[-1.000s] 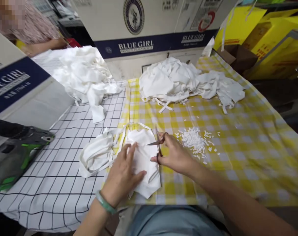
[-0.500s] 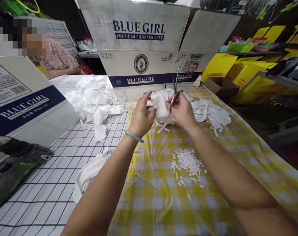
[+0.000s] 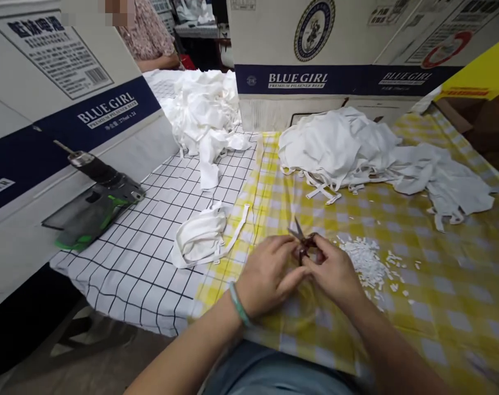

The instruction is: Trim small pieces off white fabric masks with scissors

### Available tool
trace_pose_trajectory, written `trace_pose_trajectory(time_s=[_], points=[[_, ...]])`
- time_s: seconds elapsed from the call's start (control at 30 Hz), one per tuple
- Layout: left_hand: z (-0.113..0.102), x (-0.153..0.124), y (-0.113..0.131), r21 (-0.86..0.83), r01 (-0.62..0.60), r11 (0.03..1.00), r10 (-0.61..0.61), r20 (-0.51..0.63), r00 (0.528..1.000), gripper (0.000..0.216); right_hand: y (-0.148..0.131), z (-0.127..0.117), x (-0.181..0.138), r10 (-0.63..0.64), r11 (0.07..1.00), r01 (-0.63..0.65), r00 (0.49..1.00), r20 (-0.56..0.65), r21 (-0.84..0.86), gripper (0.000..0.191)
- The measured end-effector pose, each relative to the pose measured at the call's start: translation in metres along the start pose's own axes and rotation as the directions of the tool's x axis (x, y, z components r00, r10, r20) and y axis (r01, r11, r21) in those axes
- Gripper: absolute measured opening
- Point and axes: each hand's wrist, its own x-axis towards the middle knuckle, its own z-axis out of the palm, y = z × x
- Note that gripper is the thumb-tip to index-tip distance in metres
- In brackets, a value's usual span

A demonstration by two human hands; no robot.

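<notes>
Metal scissors with reddish-brown handles are gripped, blades parted, by the right hand over a yellow-and-white checked cloth, near scattered small white scraps. The left hand is curled close beside; whether anything is pinched cannot be told.

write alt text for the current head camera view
Right hand holding scissors with open blades beside the left hand, above a yellow checked tablecloth. Small white scraps lie by the right hand; white fabric piles sit behind, and a drill rests at left.
</notes>
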Motion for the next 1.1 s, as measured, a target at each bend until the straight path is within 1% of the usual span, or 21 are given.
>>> trace_pose_trajectory(time_s=[0.07,0.13,0.2,0.3,0.33,0.37,0.4,0.43,0.47,0.5,0.53,0.57,0.63,0.7,0.77,0.8,0.87,0.9,0.93,1.0,1.1], points=[[-0.023,-0.011,-0.016,0.281,0.117,0.952,-0.096,-0.087,0.992,0.028,0.002,-0.006,0.005,0.005,0.999,-0.007,1.0,-0.029,-0.054,0.028],[-0.038,-0.022,-0.029,0.416,0.261,0.871,-0.205,-0.175,0.963,0.021,0.0,-0.008,0.009,0.019,0.999,-0.022,0.998,-0.052,-0.047,0.044],[-0.042,-0.033,-0.03,0.431,0.272,0.86,-0.229,-0.15,0.962,0.022,-0.007,-0.006,0.01,0.014,1.0,-0.014,1.0,-0.021,0.008,0.052],[-0.04,-0.052,-0.014,0.305,0.125,0.944,-0.138,0.023,0.99,0.018,-0.024,0.0,0.011,-0.027,0.993,0.021,0.999,0.046,0.118,0.048],[-0.042,-0.06,-0.009,0.252,0.115,0.961,-0.128,0.037,0.991,0.014,-0.029,0.001,0.011,-0.041,0.989,0.034,0.998,0.047,0.143,0.045],[-0.046,-0.068,-0.007,0.23,0.157,0.96,-0.159,-0.012,0.987,0.013,-0.034,0.002,0.012,-0.053,0.986,0.046,0.998,0.041,0.16,0.044],[-0.053,-0.077,-0.01,0.239,0.26,0.936,-0.238,-0.117,0.964,0.018,-0.037,0.003,0.013,-0.063,0.984,0.056,0.997,0.037,0.169,0.043],[-0.061,-0.085,-0.016,0.258,0.414,0.873,-0.346,-0.27,0.898,0.026,-0.04,0.003,0.013,-0.071,0.982,0.062,0.997,0.043,0.177,0.042],[-0.071,-0.092,-0.025,0.268,0.573,0.775,-0.438,-0.425,0.792,0.034,-0.042,0.005,0.014,-0.076,0.981,0.065,0.995,0.056,0.185,0.041],[-0.081,-0.098,-0.036,0.247,0.69,0.68,-0.511,-0.514,0.688,0.04,-0.043,0.006,0.014,-0.082,0.979,0.067,0.994,0.073,0.194,0.04],[-0.091,-0.102,-0.047,0.214,0.748,0.628,-0.558,-0.546,0.625,0.043,-0.045,0.009,0.014,-0.087,0.977,0.066,0.992,0.095,0.204,0.04],[-0.099,-0.102,-0.056,0.188,0.769,0.611,-0.585,-0.547,0.599,0.042,-0.047,0.012,0.014,-0.09,0.974,0.063,0.989,0.117,0.216,0.039],[-0.107,-0.095,-0.065,0.14,0.738,0.66,-0.588,-0.515,0.624,0.035,-0.051,0.02,0.013,-0.095,0.967,0.055,0.984,0.152,0.249,0.039],[-0.107,-0.078,-0.055,0.082,0.668,0.739,-0.556,-0.486,0.675,0.025,-0.057,0.024,0.012,-0.113,0.95,0.062,0.982,0.15,0.307,0.04],[-0.1,-0.056,-0.03,-0.184,0.53,0.828,-0.558,-0.373,0.742,0.023,-0.063,0.022,0.013,-0.164,0.908,0.11,0.981,0.103,0.404,0.04],[-0.096,-0.044,-0.015,-0.386,0.441,0.81,-0.555,-0.263,0.79,0.022,-0.066,0.018,0.014,-0.207,0.877,0.148,0.975,0.08,0.457,0.038],[-0.087,-0.024,0.015,-0.735,0.34,0.587,-0.477,0.025,0.879,0.022,-0.07,0.007,0.016,-0.311,0.805,0.228,0.949,0.061,0.548,0.037],[-0.084,-0.016,0.028,-0.821,0.349,0.452,-0.419,0.151,0.895,0.021,-0.071,0.001,0.017,-0.364,0.774,0.252,0.928,0.081,0.581,0.037],[-0.08,-0.009,0.037,-0.849,0.388,0.358,-0.375,0.249,0.893,0.021,-0.071,-0.004,0.017,-0.402,0.752,0.255,0.908,0.118,0.608,0.037],[-0.074,-0.001,0.044,-0.853,0.463,0.24,-0.349,0.37,0.861,0.018,-0.065,-0.012,0.018,-0.411,0.744,0.194,0.888,0.208,0.64,0.038],[-0.065,-0.001,0.035,-0.825,0.548,0.134,-0.374,0.47,0.799,0.017,-0.049,-0.012,0.02,-0.297,0.728,0.066,0.927,0.228,0.682,0.038]])
